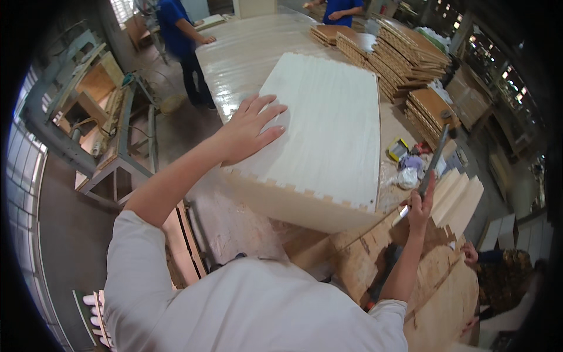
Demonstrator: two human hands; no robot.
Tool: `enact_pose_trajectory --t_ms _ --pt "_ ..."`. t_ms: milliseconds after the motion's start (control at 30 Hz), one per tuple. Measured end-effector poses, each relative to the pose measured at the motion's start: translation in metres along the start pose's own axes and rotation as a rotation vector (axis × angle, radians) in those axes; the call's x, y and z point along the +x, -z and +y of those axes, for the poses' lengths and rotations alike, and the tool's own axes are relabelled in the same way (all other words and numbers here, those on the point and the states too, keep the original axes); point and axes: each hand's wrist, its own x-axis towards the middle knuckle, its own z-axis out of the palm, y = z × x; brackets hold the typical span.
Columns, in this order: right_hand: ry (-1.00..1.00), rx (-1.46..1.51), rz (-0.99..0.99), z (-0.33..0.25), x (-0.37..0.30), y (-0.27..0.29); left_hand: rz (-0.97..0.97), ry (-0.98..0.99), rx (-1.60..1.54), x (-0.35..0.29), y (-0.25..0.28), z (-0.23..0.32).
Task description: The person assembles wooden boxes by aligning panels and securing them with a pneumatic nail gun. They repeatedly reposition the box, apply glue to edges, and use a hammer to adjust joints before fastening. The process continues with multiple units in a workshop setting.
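A pale wooden box [328,129] with finger joints along its near edge stands on the table in front of me. My left hand [252,129] lies flat on the left side of its top panel, fingers spread. Off to the right of the box, my right hand [419,205] is wrapped round a hammer [434,163]. The hammer points up and away from me, its head apart from the box. Small dark dots, which look like fasteners, show at the panel's right corners.
Stacks of brown notched boards [404,53] stand at the far right of the table [240,38]. A yellow-black box [397,149] and plastic bags [409,176] lie nearer. Pale wooden strips [460,202] are at right. Co-workers in blue [176,26] stand beyond; another person's hand [470,252] is at right.
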Motion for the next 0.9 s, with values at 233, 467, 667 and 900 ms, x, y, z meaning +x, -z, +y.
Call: enact_pose_trajectory --t_ms 233,467,667,900 --pt "0.022 0.038 0.383 -0.117 -0.096 -0.047 -0.058 -0.162 0.092 0.018 0.004 -0.020" --pt "-0.094 0.194 0.465 -0.189 -0.162 -0.085 -0.040 -0.221 0.085 0.048 -0.002 -0.029" --pt "-0.113 -0.091 0.402 -0.244 -0.165 -0.143 -0.070 -0.234 0.048 0.049 0.003 -0.024" --pt "-0.277 -0.426 0.027 -0.288 -0.162 -0.242 0.073 -0.203 -0.098 0.047 -0.008 -0.040"
